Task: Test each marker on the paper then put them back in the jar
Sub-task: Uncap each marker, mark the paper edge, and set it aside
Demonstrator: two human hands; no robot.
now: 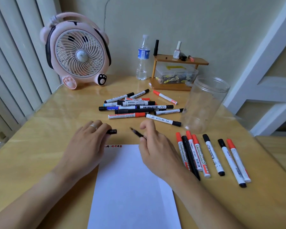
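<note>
The right hand (153, 142) pinched an uncapped black marker (137, 133), tip slanting away-left just beyond the paper (132, 187); the left hand (87, 142) pinched its cap (112, 131) nearby.

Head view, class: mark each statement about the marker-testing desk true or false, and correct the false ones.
1. The jar holds markers. False: it stands with none inside.
2. The right hand holds an uncapped marker. True.
3. The left hand holds a black cap. True.
4. The paper is blank. False: small red marks sit at its top edge.
5. A row of markers lies right of the paper. True.
6. The fan is blue. False: pink.
</note>
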